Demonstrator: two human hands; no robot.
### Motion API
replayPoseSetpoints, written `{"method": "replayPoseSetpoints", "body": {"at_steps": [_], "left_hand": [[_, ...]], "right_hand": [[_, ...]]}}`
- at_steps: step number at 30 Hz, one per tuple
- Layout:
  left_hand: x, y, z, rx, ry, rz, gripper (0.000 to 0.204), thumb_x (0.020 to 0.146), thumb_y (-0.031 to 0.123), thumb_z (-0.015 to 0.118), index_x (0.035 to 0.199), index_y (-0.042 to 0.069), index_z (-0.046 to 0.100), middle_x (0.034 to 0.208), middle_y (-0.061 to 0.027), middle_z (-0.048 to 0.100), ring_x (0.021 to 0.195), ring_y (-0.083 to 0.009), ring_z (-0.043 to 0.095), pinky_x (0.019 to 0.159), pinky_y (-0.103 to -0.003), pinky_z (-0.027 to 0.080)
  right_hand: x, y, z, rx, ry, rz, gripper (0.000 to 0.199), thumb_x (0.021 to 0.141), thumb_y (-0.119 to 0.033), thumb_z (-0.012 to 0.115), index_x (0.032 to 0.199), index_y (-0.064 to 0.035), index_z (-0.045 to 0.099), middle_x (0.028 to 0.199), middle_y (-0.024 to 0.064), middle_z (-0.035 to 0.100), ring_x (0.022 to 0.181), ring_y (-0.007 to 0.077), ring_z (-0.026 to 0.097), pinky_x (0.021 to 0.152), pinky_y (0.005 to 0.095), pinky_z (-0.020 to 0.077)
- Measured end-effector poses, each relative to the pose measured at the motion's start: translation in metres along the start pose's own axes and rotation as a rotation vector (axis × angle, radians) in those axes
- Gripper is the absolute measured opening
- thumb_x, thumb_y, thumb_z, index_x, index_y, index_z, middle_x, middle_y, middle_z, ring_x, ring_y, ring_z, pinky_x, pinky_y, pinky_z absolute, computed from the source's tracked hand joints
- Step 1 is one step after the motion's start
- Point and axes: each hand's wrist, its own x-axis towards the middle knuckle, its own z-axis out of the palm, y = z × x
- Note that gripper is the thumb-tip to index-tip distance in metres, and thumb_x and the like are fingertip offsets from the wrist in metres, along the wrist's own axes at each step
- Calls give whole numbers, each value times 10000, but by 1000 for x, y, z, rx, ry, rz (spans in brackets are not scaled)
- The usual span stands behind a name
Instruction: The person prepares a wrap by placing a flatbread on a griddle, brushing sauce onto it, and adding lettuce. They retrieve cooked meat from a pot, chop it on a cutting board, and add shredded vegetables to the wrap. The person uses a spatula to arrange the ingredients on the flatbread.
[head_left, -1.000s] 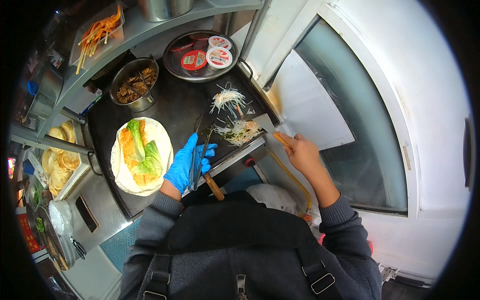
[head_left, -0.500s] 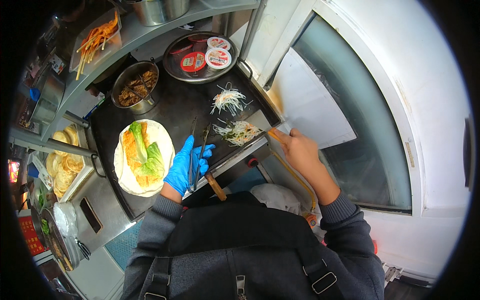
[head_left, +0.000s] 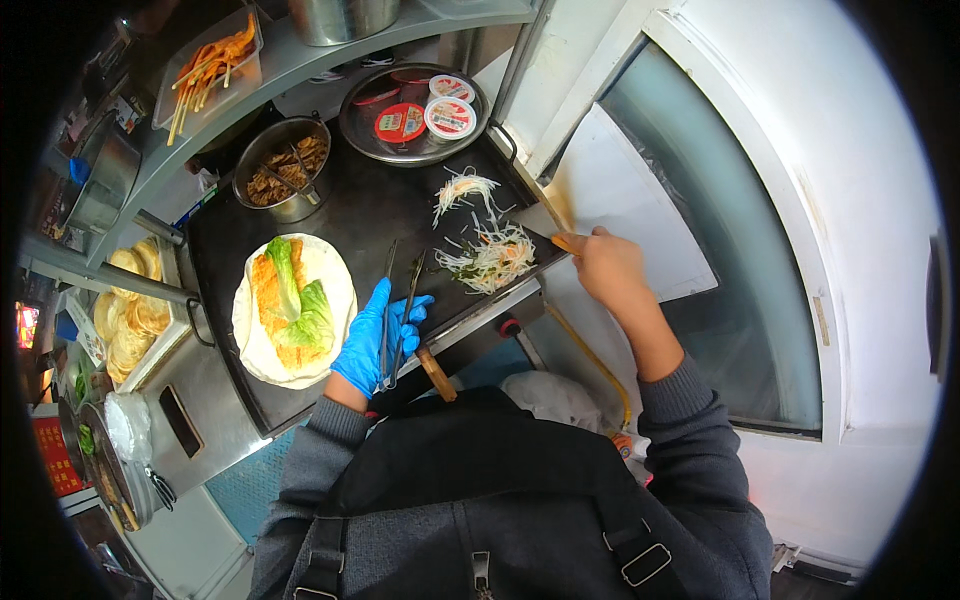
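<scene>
My left hand, in a blue glove, grips metal tongs whose tips point up the black griddle. Just left of it lies a round flatbread topped with fried egg and green lettuce. My bare right hand holds a wooden handle of a tool whose blade reaches toward the pile of shredded vegetables on the griddle's right side. A smaller heap of shreds lies farther up.
A metal pot of brown cooked meat and a round tray with lidded sauce tubs stand at the griddle's far edge. A tray of fried strips sits on the shelf. Stacked flatbreads lie left. A white window panel is right.
My right hand has moved up and left along the griddle's edge toward the shredded vegetables. My left hand with the tongs has stayed beside the flatbread.
</scene>
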Motion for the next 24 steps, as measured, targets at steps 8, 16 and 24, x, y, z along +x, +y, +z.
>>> {"method": "replayPoseSetpoints", "body": {"at_steps": [8, 16, 24], "left_hand": [[-2, 1, -2, -16, -31, 11, 722, 927, 577, 450, 1257, -64, 479, 733, -37, 605, 474, -101, 521, 416, -201, 464], [-4, 2, -10, -14, -63, 34, 657, 945, 538, 447, 1146, -77, 563, 751, -34, 587, 520, -115, 485, 477, -218, 435], [3, 0, -4, -33, -77, 24, 660, 941, 539, 455, 1152, -78, 557, 752, -40, 587, 520, -120, 484, 483, -228, 444]], "right_hand": [[-9, -8, -14, 128, 172, -166, 442, 816, -153, 642, 1228, -310, 608, 784, 106, 572, 728, 296, 607, 650, 404, 484], [-83, 17, -51, -62, -54, -222, 412, 812, -144, 642, 1199, -282, 635, 772, 89, 553, 674, 295, 594, 602, 391, 484], [-44, -4, -16, 118, 160, -202, 407, 814, -148, 641, 1206, -258, 631, 785, 90, 570, 660, 293, 601, 592, 405, 489]]}}
